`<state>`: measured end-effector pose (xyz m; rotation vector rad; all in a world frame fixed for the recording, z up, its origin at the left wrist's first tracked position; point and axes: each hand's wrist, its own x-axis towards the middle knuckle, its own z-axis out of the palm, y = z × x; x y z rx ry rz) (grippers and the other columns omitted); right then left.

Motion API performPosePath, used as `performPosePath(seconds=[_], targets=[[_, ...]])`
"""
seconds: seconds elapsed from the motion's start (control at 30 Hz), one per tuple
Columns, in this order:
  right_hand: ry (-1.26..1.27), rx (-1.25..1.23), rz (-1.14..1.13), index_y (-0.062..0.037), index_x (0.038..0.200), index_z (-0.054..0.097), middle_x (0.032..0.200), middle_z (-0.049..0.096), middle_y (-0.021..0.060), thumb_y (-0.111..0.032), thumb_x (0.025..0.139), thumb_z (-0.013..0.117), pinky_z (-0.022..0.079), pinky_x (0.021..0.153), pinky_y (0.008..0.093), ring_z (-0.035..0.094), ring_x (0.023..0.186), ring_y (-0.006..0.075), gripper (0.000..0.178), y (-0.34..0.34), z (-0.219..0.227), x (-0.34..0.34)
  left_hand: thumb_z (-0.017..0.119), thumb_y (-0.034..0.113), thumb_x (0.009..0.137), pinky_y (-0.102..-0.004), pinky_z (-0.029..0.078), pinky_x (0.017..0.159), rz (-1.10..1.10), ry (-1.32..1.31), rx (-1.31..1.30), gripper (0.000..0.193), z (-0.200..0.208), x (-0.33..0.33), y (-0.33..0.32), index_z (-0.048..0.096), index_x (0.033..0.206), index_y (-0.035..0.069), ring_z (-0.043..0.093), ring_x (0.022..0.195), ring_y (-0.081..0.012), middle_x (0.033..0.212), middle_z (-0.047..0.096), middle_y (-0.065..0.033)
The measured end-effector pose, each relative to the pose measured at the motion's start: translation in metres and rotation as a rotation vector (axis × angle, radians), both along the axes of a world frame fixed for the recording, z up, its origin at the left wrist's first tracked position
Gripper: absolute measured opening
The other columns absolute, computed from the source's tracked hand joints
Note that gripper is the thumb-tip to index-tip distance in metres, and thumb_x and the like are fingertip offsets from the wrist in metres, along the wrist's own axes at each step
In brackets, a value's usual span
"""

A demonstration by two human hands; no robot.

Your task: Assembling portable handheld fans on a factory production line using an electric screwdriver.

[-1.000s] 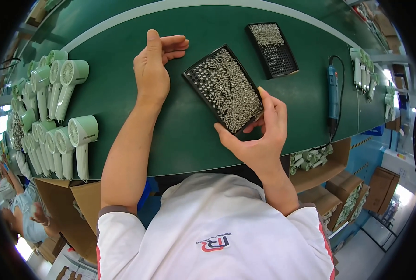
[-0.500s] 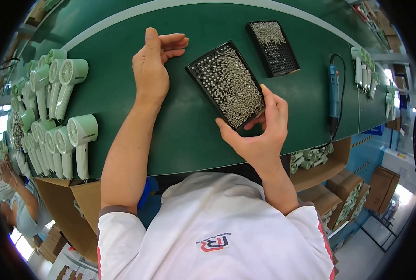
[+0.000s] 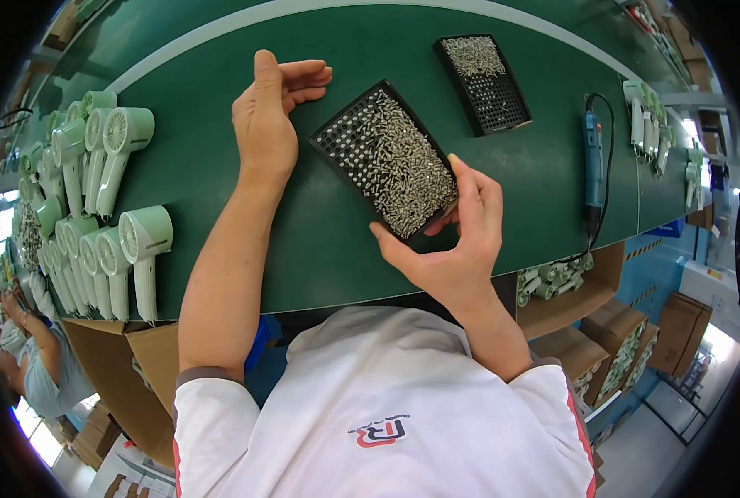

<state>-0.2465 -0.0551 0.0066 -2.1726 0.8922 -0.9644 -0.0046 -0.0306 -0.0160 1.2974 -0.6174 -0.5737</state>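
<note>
While the green work table (image 3: pixel 220 216) carries everything, the black perforated tray (image 3: pixel 384 158) heaped with small screws lies on it between the hands. Its near corner is pinched by the right hand (image 3: pixel 457 241), thumb and fingers closed on the rim; the tray is best kept level so that nothing spills. The left hand (image 3: pixel 270 124) is held edge-on beside the far corner, fingers together, grasping nothing. Pale green dryer housings (image 3: pixel 96 207) are lined up at left, well apart; a second tray (image 3: pixel 486 83) and a blue electric screwdriver (image 3: pixel 593 166) lie right.

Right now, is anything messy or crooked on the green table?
Yes. The near black tray sits askew, its corner held by the right hand, with screws heaped loose rather than standing in its holes. The far tray is only part filled.
</note>
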Motion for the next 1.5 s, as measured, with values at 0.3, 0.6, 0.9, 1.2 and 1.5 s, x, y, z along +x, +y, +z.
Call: performPosePath(seconds=[0.3, 0.6, 0.9, 1.2, 1.5], targets=[[-0.007, -0.041, -0.014, 0.0076, 0.143, 0.051, 0.124, 0.053, 0.0141, -0.019, 0.062, 0.097, 0.054, 0.061, 0.0252, 0.062, 0.092, 0.0182, 0.097, -0.0028, -0.0030, -0.0002, 0.035, 0.053, 0.112, -0.0349, 0.056, 0.092, -0.002, 0.004, 0.013, 0.073, 0.0005, -0.0011, 0.0005, 0.072, 0.109, -0.009, 0.072, 0.101, -0.0249, 0.105, 0.075, -0.0183], [-0.028, 0.031, 0.007, 0.0069, 0.142, 0.052, 0.123, 0.052, 0.0133, -0.018, 0.062, 0.097, 0.055, 0.062, 0.0250, 0.062, 0.090, 0.0170, 0.095, 0.0001, -0.0031, 0.0028, 0.034, 0.054, 0.112, -0.0346, 0.056, 0.092, -0.001, 0.008, 0.014, 0.074, 0.0002, 0.0002, -0.0002, 0.072, 0.109, -0.009, 0.072, 0.100, -0.0244, 0.106, 0.075, -0.0183], [-0.011, 0.004, -0.039, 0.0061, 0.141, 0.053, 0.123, 0.052, 0.0134, -0.019, 0.061, 0.097, 0.054, 0.063, 0.0263, 0.061, 0.090, 0.0169, 0.095, -0.0031, -0.0042, 0.0044, 0.034, 0.052, 0.113, -0.0343, 0.056, 0.092, -0.004, 0.005, 0.016, 0.073, 0.0016, -0.0009, 0.0001, 0.072, 0.109, -0.009, 0.072, 0.100, -0.0245, 0.106, 0.075, -0.0186], [-0.016, -0.009, -0.028, 0.0063, 0.141, 0.053, 0.124, 0.052, 0.0132, -0.019, 0.061, 0.097, 0.054, 0.063, 0.0263, 0.062, 0.091, 0.0170, 0.095, -0.0041, -0.0016, 0.0059, 0.033, 0.052, 0.113, -0.0346, 0.056, 0.092, -0.011, -0.012, 0.007, 0.073, 0.0021, 0.0002, 0.0002, 0.072, 0.108, -0.009, 0.072, 0.100, -0.0251, 0.106, 0.075, -0.0190], [0.031, -0.005, -0.040, 0.0064, 0.143, 0.052, 0.125, 0.052, 0.0127, -0.017, 0.062, 0.097, 0.054, 0.061, 0.0235, 0.063, 0.091, 0.0159, 0.096, -0.0052, -0.0051, 0.0041, 0.032, 0.052, 0.113, -0.0350, 0.056, 0.093, -0.017, -0.009, 0.018, 0.073, 0.0016, -0.0006, 0.0004, 0.072, 0.110, -0.009, 0.072, 0.102, -0.0256, 0.107, 0.075, -0.0192]])
